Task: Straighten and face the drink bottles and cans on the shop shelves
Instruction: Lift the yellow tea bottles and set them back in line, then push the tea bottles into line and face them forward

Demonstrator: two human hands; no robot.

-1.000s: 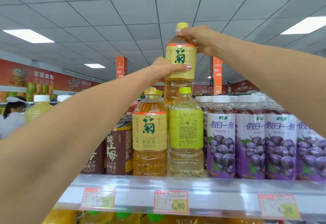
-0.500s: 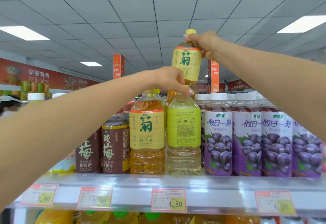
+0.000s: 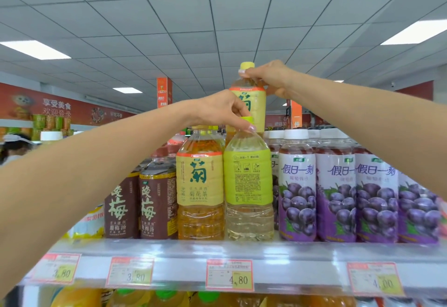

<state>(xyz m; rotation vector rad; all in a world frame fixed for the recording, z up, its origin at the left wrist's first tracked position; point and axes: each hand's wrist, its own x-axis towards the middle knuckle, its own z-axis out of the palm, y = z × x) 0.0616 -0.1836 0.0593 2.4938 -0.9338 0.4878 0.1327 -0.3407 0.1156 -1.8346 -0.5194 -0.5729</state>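
My right hand (image 3: 268,79) grips the neck of a yellow-labelled chrysanthemum tea bottle (image 3: 254,103), raised above the back of the row. My left hand (image 3: 223,110) pinches the green cap and neck of a pale bottle (image 3: 248,181) that stands at the shelf front with its back label facing out. To its left stands another chrysanthemum tea bottle (image 3: 200,181), front label facing me.
Brown plum-drink bottles (image 3: 157,200) stand to the left, purple grape-drink bottles (image 3: 336,193) to the right. The shelf edge (image 3: 181,251) carries price tags (image 3: 229,275). More bottles sit on the shelf below. A person in a white cap (image 3: 14,142) is at far left.
My left hand left the raised bottle and came down onto the cap of the pale front bottle. My right hand lowered the raised bottle behind the row.
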